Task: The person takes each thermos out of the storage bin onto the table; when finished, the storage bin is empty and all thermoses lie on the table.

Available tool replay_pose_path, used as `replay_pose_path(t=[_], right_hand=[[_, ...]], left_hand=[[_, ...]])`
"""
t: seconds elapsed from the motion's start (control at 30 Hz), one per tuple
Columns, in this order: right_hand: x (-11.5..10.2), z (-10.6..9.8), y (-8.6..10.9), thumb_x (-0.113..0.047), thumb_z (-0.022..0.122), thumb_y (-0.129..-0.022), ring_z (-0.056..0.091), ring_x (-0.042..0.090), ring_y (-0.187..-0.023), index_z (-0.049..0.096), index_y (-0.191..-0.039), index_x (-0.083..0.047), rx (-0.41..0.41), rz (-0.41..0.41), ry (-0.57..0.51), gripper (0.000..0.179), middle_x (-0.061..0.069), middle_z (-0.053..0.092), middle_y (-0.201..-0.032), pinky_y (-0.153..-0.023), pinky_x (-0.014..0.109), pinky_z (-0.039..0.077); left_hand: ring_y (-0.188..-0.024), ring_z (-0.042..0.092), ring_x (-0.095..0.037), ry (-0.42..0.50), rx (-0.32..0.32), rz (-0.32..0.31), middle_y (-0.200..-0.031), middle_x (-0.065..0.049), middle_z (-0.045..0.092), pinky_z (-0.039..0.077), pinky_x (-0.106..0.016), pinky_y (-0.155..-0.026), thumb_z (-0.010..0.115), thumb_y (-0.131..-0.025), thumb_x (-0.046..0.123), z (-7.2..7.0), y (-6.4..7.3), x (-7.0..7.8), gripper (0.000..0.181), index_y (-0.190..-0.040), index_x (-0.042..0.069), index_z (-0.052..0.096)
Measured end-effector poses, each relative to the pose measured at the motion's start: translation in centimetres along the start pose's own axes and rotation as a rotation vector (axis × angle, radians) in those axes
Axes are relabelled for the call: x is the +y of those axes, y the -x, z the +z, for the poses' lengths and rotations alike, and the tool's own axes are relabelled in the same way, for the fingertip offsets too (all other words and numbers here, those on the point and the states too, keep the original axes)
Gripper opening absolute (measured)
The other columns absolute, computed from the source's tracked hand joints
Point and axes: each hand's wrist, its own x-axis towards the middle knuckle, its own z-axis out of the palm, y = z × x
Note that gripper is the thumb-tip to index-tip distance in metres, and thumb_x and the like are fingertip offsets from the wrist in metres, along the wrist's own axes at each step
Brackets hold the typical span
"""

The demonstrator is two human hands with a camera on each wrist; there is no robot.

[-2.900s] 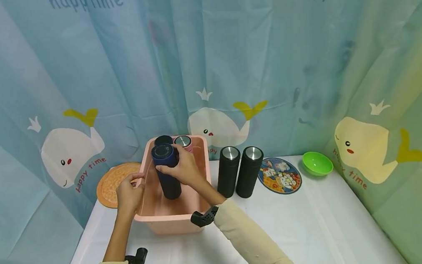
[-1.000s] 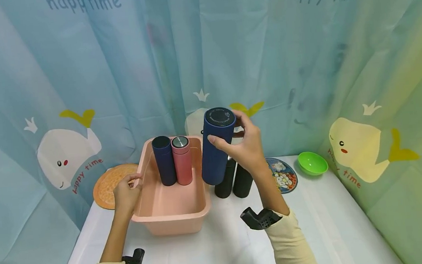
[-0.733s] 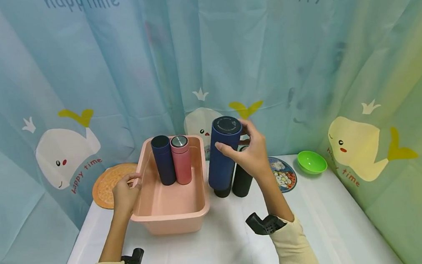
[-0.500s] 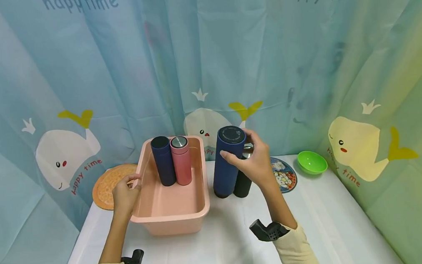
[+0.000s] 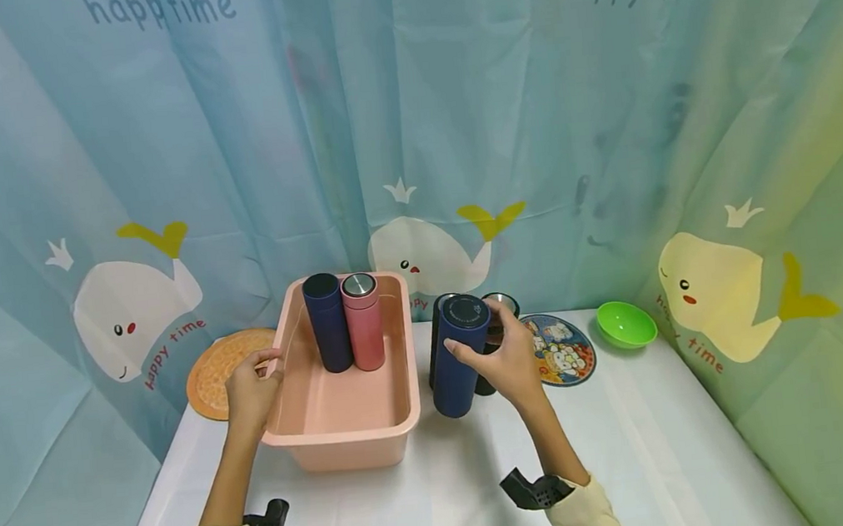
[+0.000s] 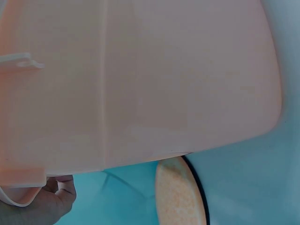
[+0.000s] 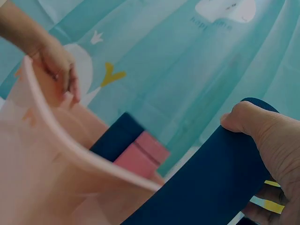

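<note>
In the head view my right hand (image 5: pixel 509 361) grips a blue thermos bottle (image 5: pixel 453 381) near its top, thumb on the near side. The bottle is nearly upright, at the table just right of the pink plastic bin (image 5: pixel 346 436); whether its base touches the cloth I cannot tell. My left hand (image 5: pixel 252 392) pinches the bin's left rim. Inside the bin, at its back, a navy bottle (image 5: pixel 332 333) and a pink bottle (image 5: pixel 366 332) with a steel lid stand side by side. Two black bottles (image 5: pixel 486 386) are partly hidden behind the blue one and my right hand.
A round blue picture mat (image 5: pixel 565 359) lies to the right of the bottles, with a green bowl (image 5: pixel 626 325) beyond it. An orange-brown round mat (image 5: pixel 209 382) is left of the bin. A whale-print curtain (image 5: pixel 492 123) hangs behind the white table (image 5: pixel 635 461).
My right hand has lifted the blue bottle out of the bin, carried it right, and lowered it in front of the black bottles. The left hand has stayed at the rim.
</note>
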Motion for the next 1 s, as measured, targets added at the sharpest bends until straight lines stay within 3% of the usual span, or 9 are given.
replay_pose_path(t=[0.4, 1.0], right_hand=[[3.4, 2.0, 1.8, -0.02, 0.086, -0.07, 0.063, 0.022, -0.088, 0.055, -0.127, 0.0, 0.028, 0.051, -0.012, 0.069, 0.013, 0.064, -0.104, -0.073, 0.028, 0.056], [4.8, 3.3, 2.9, -0.02, 0.087, -0.07, 0.061, 0.026, -0.096, 0.054, -0.127, 0.001, 0.038, 0.067, 0.011, 0.069, 0.015, 0.063, -0.11, -0.077, 0.041, 0.057]], left_hand=[[-0.102, 0.063, -0.035, -0.002, 0.005, -0.004, -0.118, -0.027, 0.064, 0.055, -0.033, -0.071, 0.059, -0.09, 0.005, 0.1, -0.1, -0.2, 0.031, -0.12, 0.0, 0.065], [-0.099, 0.064, -0.034, -0.003, 0.008, 0.01, -0.113, -0.027, 0.066, 0.052, -0.027, -0.067, 0.058, -0.087, 0.003, 0.0, 0.0, 0.0, 0.033, -0.119, 0.0, 0.066]])
